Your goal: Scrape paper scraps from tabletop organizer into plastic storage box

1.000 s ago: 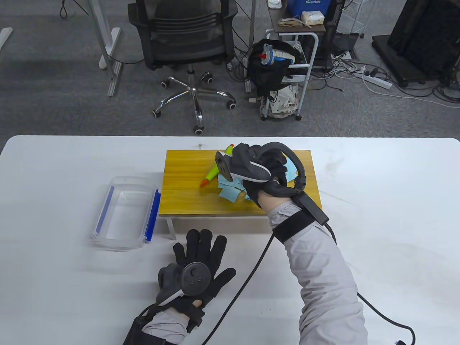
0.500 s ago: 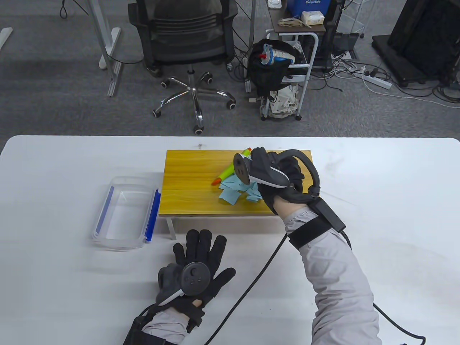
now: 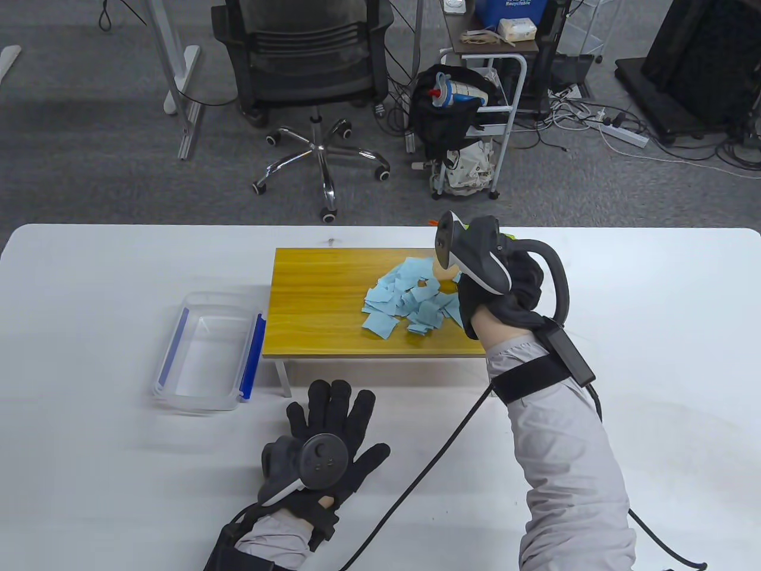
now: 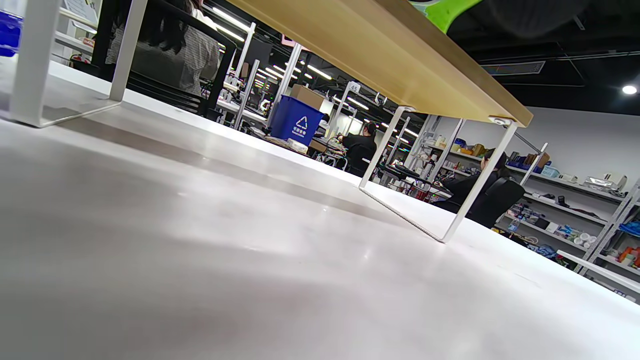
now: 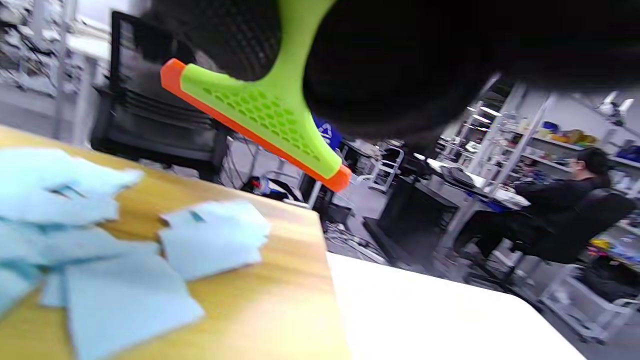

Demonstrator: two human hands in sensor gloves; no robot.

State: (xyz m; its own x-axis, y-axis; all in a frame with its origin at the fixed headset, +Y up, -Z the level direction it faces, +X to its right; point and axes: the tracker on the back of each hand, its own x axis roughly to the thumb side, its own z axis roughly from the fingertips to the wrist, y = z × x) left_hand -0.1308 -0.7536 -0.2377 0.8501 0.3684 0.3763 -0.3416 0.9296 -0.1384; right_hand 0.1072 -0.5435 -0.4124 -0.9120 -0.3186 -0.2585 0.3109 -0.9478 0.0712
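Behind the white table [image 3: 119, 262] stands a black office chair [image 3: 306, 71] on a grey carpet. To its right is a small metal cart [image 3: 493, 107] with a black bag [image 3: 446, 113] against it. Near the cart, cables and a power strip [image 3: 624, 134] lie on the floor.

Scraps [image 3: 407, 297] piled on organizer [image 3: 315, 297], right of centre. Box [image 3: 205, 351] on table [image 3: 89, 297], just left of organizer. Left hand [image 3: 324, 452] flat before it.

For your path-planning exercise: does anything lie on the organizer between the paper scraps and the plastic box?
Nothing visible does. The scraps sit right of centre on the organizer; bare wood runs left to its edge, and the box stands open on the table beside that edge.
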